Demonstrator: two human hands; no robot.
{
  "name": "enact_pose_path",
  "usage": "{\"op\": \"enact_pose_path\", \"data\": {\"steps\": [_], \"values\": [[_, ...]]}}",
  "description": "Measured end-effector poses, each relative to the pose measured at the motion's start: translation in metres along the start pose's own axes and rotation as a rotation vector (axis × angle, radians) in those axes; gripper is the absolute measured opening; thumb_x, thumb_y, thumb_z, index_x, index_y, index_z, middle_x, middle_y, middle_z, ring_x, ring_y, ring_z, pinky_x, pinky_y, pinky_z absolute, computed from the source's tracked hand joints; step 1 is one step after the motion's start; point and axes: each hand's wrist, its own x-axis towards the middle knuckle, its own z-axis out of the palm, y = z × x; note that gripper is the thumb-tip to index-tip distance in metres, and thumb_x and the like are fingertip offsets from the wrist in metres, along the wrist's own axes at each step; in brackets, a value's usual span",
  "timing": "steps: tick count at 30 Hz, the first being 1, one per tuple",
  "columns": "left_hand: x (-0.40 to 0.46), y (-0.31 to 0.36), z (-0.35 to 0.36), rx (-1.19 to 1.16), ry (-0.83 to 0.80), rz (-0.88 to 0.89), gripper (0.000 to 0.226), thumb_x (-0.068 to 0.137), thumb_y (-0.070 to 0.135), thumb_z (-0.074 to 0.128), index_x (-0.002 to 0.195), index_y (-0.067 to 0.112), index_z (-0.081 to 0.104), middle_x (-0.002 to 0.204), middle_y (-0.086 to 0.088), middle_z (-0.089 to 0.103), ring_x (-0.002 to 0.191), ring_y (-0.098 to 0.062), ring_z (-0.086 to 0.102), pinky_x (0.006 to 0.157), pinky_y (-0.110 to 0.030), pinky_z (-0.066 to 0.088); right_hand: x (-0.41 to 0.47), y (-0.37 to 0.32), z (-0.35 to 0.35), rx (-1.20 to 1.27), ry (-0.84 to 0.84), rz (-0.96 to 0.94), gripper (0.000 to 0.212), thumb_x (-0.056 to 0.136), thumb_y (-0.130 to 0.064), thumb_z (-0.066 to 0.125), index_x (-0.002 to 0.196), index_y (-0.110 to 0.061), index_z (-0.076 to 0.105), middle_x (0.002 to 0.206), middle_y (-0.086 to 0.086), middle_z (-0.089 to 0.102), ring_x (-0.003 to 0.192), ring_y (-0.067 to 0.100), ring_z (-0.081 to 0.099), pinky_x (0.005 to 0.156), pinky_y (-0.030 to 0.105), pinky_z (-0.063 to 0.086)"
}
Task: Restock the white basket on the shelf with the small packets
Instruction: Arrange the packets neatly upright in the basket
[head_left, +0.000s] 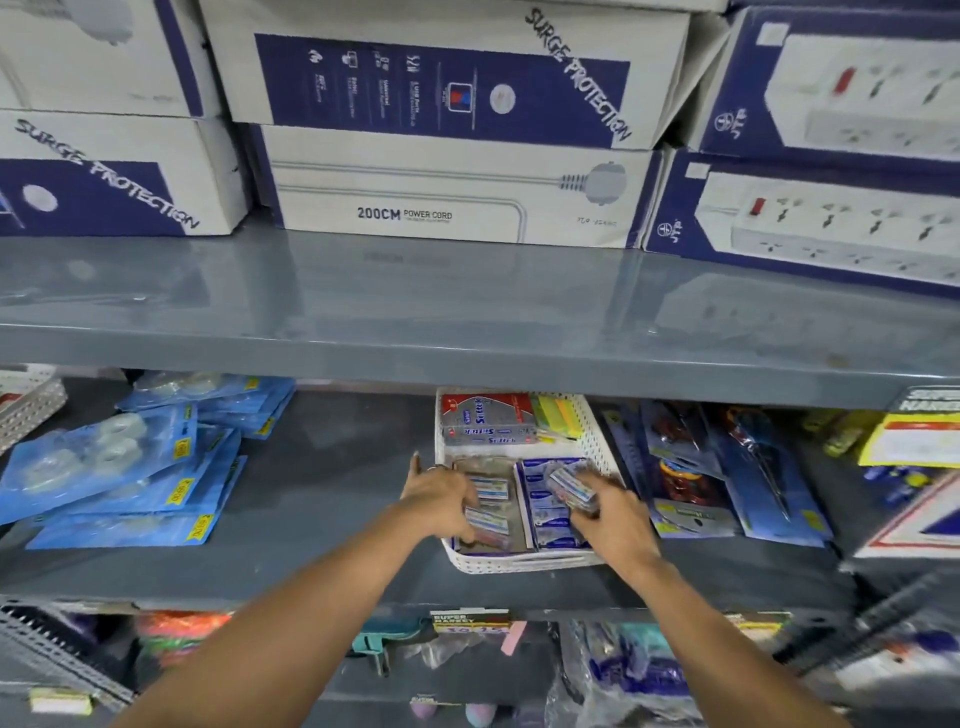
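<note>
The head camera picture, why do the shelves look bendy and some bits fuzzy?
Head view: the wide lens bows the grey metal upper shelf, whose glossy top mirrors the blue-and-white boxes; the right hand with small blue-and-white packets over the white perforated plastic basket is motion-smeared; the lower right corner blurs most.

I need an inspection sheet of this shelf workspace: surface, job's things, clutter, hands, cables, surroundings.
Surface: grey middle shelf, bare strip left of the basket.
Job's things: white basket on that shelf; small packets lie in its front left; a blue carton sits beside them; red and silver boxes at the back.
Clutter: blue tape packs at left; carded scissors at right.
Hands: left hand on the packets in the basket; right hand holds a few packets above the carton.
Cables: nothing seen.
Surroundings: power strip boxes on the upper shelf; more goods below, blurred.
</note>
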Motion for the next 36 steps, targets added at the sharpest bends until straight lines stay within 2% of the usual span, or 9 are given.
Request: {"op": "enact_pose_path", "data": {"steps": [2,9,11,14,17,23,28,31,36], "values": [[0.004,0.003,0.003,0.014,-0.002,-0.012,0.059,0.068,0.048,0.078,0.123,0.036,0.062,0.129,0.006,0.063,0.128,-0.02,0.048,0.119,-0.057,-0.005,0.0,0.0,0.0,-0.032,0.002,-0.006,0.057,0.08,-0.024,0.072,0.134,-0.031,0.056,0.12,0.007,0.069,0.097,0.024,0.07,0.091,0.034,0.056],[0.006,0.009,0.013,0.045,0.057,-0.034,0.055,0.071,0.037,0.079,0.123,0.035,0.06,0.129,0.004,0.06,0.129,-0.021,0.046,0.12,-0.055,0.002,0.001,-0.001,-0.002,-0.135,-0.036,-0.014,0.057,0.077,-0.027,0.073,0.131,-0.033,0.058,0.118,0.01,0.066,0.098,0.026,0.067,0.09,0.033,0.054],[0.006,0.009,0.015,0.055,0.062,-0.024,0.062,0.071,0.034,0.077,0.129,0.034,0.055,0.14,0.0,0.049,0.136,-0.024,0.038,0.12,-0.057,0.002,0.002,-0.001,-0.002,-0.146,-0.038,-0.014,0.057,0.077,-0.027,0.073,0.132,-0.032,0.057,0.117,0.01,0.066,0.098,0.027,0.067,0.088,0.033,0.054],[0.009,0.006,0.018,0.067,0.049,0.024,0.093,0.069,0.037,0.075,0.148,0.028,0.026,0.158,-0.004,0.016,0.148,-0.029,0.015,0.117,-0.064,-0.002,0.002,0.0,0.0,-0.144,-0.035,-0.02,0.057,0.077,-0.025,0.073,0.131,-0.033,0.057,0.116,0.01,0.067,0.097,0.027,0.067,0.087,0.032,0.054],[0.013,0.002,0.016,0.056,0.02,0.051,0.106,0.069,0.047,0.073,0.152,0.026,0.012,0.162,-0.002,0.008,0.15,-0.025,0.007,0.114,-0.067,-0.007,0.003,0.001,0.001,-0.137,-0.034,-0.02,0.058,0.075,-0.025,0.074,0.131,-0.034,0.057,0.115,0.01,0.067,0.095,0.027,0.068,0.087,0.032,0.054],[0.018,0.005,0.014,0.029,0.039,0.029,0.101,0.072,0.051,0.068,0.151,0.02,0.015,0.159,-0.004,0.022,0.147,-0.024,0.023,0.114,-0.069,-0.003,0.003,0.002,0.001,-0.14,-0.023,-0.039,0.058,0.076,-0.024,0.074,0.13,-0.033,0.058,0.117,0.01,0.065,0.099,0.027,0.067,0.087,0.031,0.053],[0.019,0.013,0.014,0.105,0.087,-0.041,0.098,0.08,0.053,0.06,0.153,0.013,0.007,0.161,-0.008,0.019,0.15,-0.026,0.012,0.114,-0.069,-0.002,0.004,0.004,0.002,-0.137,-0.016,-0.054,0.056,0.076,-0.023,0.073,0.13,-0.033,0.059,0.116,0.01,0.065,0.098,0.027,0.067,0.088,0.032,0.053],[0.019,0.016,0.015,0.127,0.089,-0.058,0.094,0.081,0.057,0.057,0.151,0.011,0.015,0.159,-0.008,0.022,0.149,-0.027,0.015,0.114,-0.069,-0.002,0.004,0.004,0.003,-0.14,-0.013,-0.058,0.056,0.077,-0.023,0.074,0.13,-0.032,0.058,0.117,0.01,0.065,0.099,0.026,0.067,0.089,0.032,0.054],[0.02,0.019,0.016,0.157,0.061,-0.073,0.077,0.083,0.058,0.053,0.147,0.023,0.03,0.159,-0.008,0.021,0.149,-0.031,0.01,0.112,-0.072,-0.004,0.006,0.005,0.004,-0.141,-0.011,-0.056,0.057,0.077,-0.023,0.074,0.13,-0.032,0.058,0.119,0.009,0.065,0.1,0.025,0.067,0.091,0.032,0.054]]}}
